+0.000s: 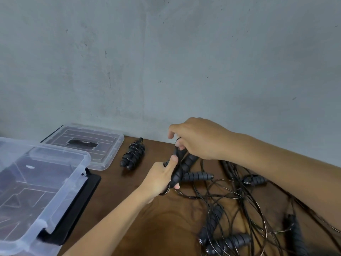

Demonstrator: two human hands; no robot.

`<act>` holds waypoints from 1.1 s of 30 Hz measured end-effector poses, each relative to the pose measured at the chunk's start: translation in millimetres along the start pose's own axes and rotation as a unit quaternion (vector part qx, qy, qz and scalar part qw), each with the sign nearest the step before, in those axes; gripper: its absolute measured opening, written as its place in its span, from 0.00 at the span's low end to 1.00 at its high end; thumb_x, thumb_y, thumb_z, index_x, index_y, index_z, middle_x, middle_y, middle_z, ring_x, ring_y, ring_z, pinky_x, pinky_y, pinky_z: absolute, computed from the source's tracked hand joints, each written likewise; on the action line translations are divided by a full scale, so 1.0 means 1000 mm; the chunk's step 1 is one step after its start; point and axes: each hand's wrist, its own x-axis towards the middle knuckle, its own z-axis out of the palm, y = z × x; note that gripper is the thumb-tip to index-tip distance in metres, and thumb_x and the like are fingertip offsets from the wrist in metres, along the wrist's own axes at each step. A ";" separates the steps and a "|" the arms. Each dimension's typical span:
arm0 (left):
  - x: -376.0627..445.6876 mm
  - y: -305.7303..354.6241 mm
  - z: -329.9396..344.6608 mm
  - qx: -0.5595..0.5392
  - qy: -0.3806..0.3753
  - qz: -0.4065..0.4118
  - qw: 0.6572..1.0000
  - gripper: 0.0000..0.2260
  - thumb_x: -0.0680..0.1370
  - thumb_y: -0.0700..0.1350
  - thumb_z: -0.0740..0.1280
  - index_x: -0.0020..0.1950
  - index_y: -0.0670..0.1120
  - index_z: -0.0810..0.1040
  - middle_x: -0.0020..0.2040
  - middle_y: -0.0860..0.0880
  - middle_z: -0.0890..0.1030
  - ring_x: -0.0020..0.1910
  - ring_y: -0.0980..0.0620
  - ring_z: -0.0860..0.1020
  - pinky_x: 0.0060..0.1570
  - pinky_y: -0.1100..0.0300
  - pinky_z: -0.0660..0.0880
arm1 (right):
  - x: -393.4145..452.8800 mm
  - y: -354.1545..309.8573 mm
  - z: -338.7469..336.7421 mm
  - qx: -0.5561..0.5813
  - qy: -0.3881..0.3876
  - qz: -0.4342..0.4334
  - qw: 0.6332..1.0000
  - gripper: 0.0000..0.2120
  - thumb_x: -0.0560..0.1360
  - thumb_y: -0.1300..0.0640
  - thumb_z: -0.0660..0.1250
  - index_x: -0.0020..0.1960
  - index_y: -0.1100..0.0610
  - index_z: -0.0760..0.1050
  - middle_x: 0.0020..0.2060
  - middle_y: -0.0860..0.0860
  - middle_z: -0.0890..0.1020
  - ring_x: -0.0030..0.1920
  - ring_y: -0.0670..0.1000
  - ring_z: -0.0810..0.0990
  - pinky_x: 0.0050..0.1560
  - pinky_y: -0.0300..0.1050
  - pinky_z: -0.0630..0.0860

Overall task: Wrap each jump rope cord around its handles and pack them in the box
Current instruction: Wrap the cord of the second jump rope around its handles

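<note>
**Head view: second rope goes under wrap at the bench**

Head camera looks down on a person winding a jump rope. The left hand (162,176) grips a pair of black handles (181,168) held together, fingers curled round them; the right hand (195,139) pinches the cord (178,139) just above the handles' top end. 1 wrapped rope (133,153) already lies on the bench (129,196), beside the lid (103,145). The clear box (36,174) stands open at left, apparently without ropes. A tangle of loose ropes (230,209) waits at right. Next, likely, another turn of cord round the handles, kept taut.
</note>
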 end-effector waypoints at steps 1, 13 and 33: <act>0.000 -0.002 -0.003 0.016 -0.011 0.002 1.000 0.39 0.79 0.69 0.52 0.34 0.37 0.82 0.27 0.44 0.81 0.19 0.59 0.70 0.25 0.70 0.65 | 0.005 -0.001 0.001 -0.016 0.001 -0.010 1.000 0.11 0.83 0.61 0.63 0.64 0.52 0.75 0.40 0.41 0.77 0.38 0.40 0.73 0.34 0.37 0.64; -0.003 -0.012 -0.043 0.149 -0.106 0.034 0.983 0.13 0.73 0.62 0.77 0.39 0.54 0.82 0.34 0.45 0.85 0.33 0.50 0.80 0.43 0.55 0.75 | 0.041 0.016 0.018 -0.043 0.030 -0.025 0.998 0.17 0.72 0.39 0.75 0.44 0.53 0.78 0.36 0.45 0.77 0.38 0.48 0.76 0.35 0.44 0.64; 0.023 -0.014 -0.048 -0.355 0.017 -0.005 0.935 0.16 0.78 0.57 0.73 0.52 0.44 0.82 0.36 0.39 0.79 0.23 0.52 0.61 0.21 0.65 0.54 | 0.018 0.017 0.075 0.375 -0.015 0.136 0.917 0.08 0.82 0.51 0.68 0.47 0.52 0.82 0.30 0.47 0.81 0.28 0.46 0.73 0.35 0.40 0.72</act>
